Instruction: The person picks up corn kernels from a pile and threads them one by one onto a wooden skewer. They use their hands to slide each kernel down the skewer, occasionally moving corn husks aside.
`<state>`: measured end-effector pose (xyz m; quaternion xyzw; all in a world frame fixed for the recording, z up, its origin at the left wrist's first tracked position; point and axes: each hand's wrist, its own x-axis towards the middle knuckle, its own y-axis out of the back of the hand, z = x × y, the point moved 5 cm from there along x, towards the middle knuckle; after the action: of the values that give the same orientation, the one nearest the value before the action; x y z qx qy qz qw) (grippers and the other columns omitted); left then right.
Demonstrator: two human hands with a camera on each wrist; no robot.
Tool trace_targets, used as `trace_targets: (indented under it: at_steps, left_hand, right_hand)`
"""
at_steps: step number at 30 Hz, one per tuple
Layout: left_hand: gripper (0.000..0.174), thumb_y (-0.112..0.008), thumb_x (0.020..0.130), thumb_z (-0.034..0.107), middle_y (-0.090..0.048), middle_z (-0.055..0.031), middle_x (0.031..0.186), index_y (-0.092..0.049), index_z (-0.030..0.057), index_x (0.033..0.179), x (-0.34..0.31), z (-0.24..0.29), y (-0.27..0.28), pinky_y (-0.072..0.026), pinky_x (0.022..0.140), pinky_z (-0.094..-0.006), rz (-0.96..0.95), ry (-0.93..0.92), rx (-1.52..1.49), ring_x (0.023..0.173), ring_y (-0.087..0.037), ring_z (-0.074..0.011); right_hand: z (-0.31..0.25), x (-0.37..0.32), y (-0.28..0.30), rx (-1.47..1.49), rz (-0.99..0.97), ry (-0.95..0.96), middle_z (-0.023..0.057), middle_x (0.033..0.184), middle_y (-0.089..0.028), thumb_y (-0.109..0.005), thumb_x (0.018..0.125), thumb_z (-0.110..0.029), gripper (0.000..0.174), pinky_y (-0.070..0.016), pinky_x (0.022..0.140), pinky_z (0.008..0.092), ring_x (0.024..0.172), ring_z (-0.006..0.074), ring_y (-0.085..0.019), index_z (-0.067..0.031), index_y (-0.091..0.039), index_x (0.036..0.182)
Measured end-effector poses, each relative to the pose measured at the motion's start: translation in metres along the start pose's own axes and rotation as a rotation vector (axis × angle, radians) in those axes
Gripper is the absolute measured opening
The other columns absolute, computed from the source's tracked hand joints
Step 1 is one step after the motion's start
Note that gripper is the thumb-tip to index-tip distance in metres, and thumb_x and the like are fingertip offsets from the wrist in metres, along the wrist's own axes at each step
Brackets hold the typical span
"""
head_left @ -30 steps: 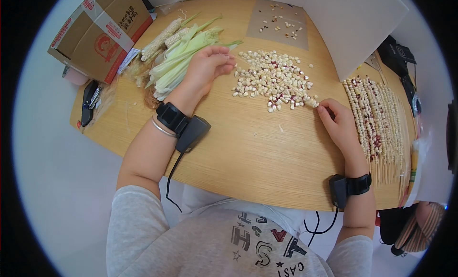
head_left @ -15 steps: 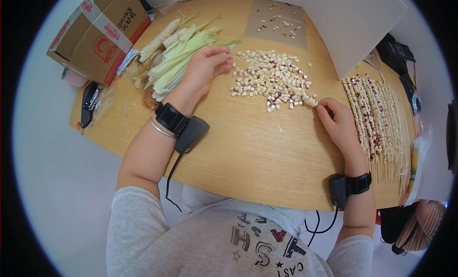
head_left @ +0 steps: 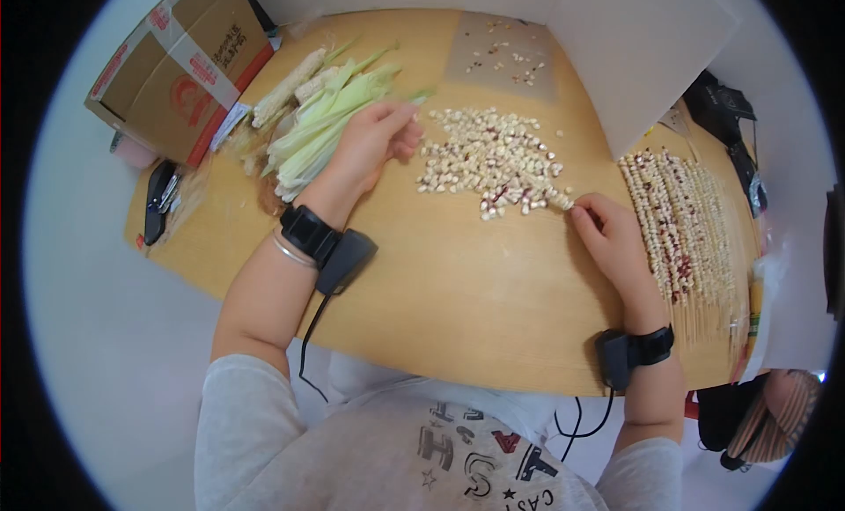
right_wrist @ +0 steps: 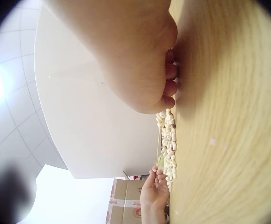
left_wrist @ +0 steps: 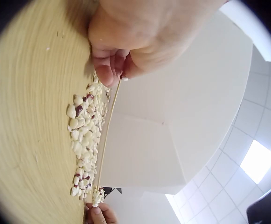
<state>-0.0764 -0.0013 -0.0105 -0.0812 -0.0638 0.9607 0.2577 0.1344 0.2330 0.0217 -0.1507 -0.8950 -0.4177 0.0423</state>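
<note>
A thin wooden skewer [left_wrist: 108,123] stretches between the two hands, over a pile of white and dark-red corn kernels [head_left: 484,154]. My right hand [head_left: 612,242] pinches its near end, beside a few kernels threaded there [head_left: 554,197]. At the far tip, my left hand [head_left: 374,146] has thumb and fingers closed together on a small whitish kernel [left_wrist: 125,79], mostly hidden by the fingertips. Green corn husks [head_left: 317,141] lie just beyond the left hand. To the right of the right hand is a row of skewers strung with kernels [head_left: 673,220].
Bare cobs [head_left: 286,88] lie by the husks. A cardboard box [head_left: 189,80] and a black stapler [head_left: 158,203] stand at the left. Scattered kernels lie on a grey sheet [head_left: 458,66] at the back. A white panel [head_left: 634,58] rises at the back right.
My left hand's fingers have drawn closer together at the skewer's tip. My right hand keeps its grip. The head view has shifted slightly, so the table appears a little lower.
</note>
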Motion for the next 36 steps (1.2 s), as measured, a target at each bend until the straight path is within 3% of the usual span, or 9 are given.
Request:
trace_targets:
  at_steps: [5,14,22,28,36]
  left_hand:
    - [0.015,-0.056,0.087,0.015,-0.061,-0.0074,0.079,-0.058,0.0007,0.093,0.0019,0.0017,-0.0025,-0.0477,0.059,-0.0234,0.015,-0.012,-0.113,0.067,-0.057,-0.0124]
    - [0.018,-0.054,0.085,0.006,-0.061,-0.0094,0.085,-0.057,-0.0017,0.101,0.0008,-0.0011,0.0038,-0.0493,0.065,-0.0258,0.011,-0.004,-0.152,0.073,-0.058,-0.0144]
    - [0.021,-0.052,0.085,0.002,-0.060,-0.0081,0.083,-0.054,-0.0025,0.105,-0.0020,0.0045,-0.0005,-0.0491,0.063,-0.0218,0.000,-0.001,-0.120,0.071,-0.057,-0.0112]
    - [0.020,-0.053,0.088,0.008,-0.060,-0.0062,0.081,-0.055,-0.0016,0.105,0.0024,-0.0007,0.0017,-0.0475,0.059,-0.0202,-0.013,-0.012,-0.116,0.068,-0.055,-0.0098]
    - [0.019,-0.052,0.091,0.014,-0.060,-0.0057,0.084,-0.056,-0.0005,0.103,0.0021,-0.0007,0.0014,-0.0479,0.062,-0.0204,-0.002,0.018,-0.072,0.070,-0.056,-0.0099]
  right_hand:
    - [-0.0022,0.0000,0.0034,0.016,0.009,-0.021,0.0149,0.067,-0.058,-0.057,0.083,-0.015,0.015,-0.0434,0.056,0.0328,0.059,0.0246,-0.055,-0.0012,-0.061,0.086]
    - [-0.0001,0.0004,0.0014,0.001,-0.011,-0.031,0.0140,0.066,-0.057,-0.056,0.083,-0.016,0.016,-0.0422,0.054,0.0317,0.056,0.0231,-0.054,-0.0011,-0.061,0.086]
    - [-0.0024,0.0009,0.0023,-0.001,-0.025,-0.032,0.0140,0.066,-0.057,-0.056,0.084,-0.015,0.016,-0.0422,0.055,0.0313,0.057,0.0221,-0.053,-0.0003,-0.060,0.087]
    - [-0.0002,0.0007,0.0017,0.000,-0.016,-0.040,0.0141,0.067,-0.058,-0.056,0.084,-0.015,0.016,-0.0421,0.055,0.0310,0.057,0.0215,-0.053,0.0001,-0.060,0.087]
    - [0.0001,0.0002,0.0013,0.015,0.005,-0.017,0.0137,0.067,-0.058,-0.056,0.084,-0.015,0.016,-0.0421,0.055,0.0307,0.057,0.0214,-0.053,0.0003,-0.060,0.087]
